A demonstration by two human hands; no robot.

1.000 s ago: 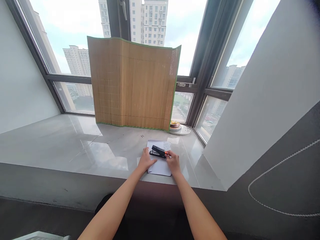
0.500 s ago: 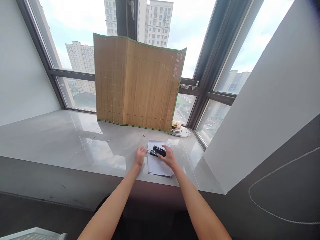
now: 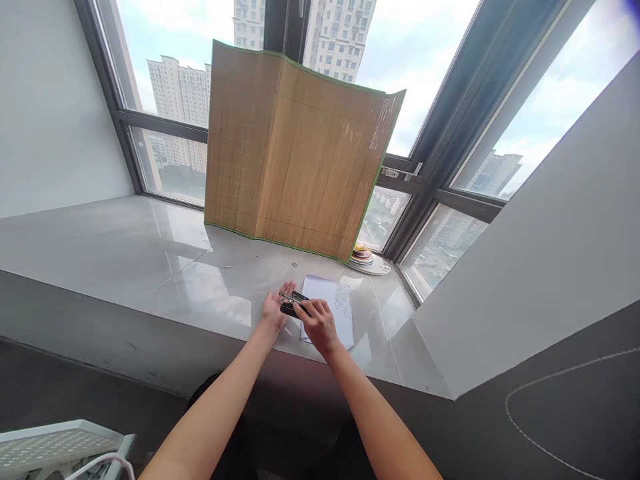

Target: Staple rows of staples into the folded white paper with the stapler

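A black stapler [image 3: 289, 311] with its metal inner part showing is in my right hand [image 3: 319, 325], which closes round its rear end. Its jaws stand apart, with the front end pointing left over my left palm. My left hand [image 3: 273, 308] is turned palm up, its fingers stretched out, and nothing is gripped in it. I cannot tell whether the stapler touches the palm. Partly beneath my right hand lies white folded paper [image 3: 320, 288] with handwriting at its right side.
Small staple strips [image 3: 295, 265] lie behind the paper on the glossy sill [image 3: 120, 247]. A bamboo mat [image 3: 300, 153] leans upright against the window. Stacked plates [image 3: 373, 265] stand in the right corner. A white slatted object [image 3: 60, 450] is low at the left.
My right hand has moved the stapler left and turned over it, off most of the paper. My left hand has opened palm up beneath the stapler's front. The camera view has tilted.
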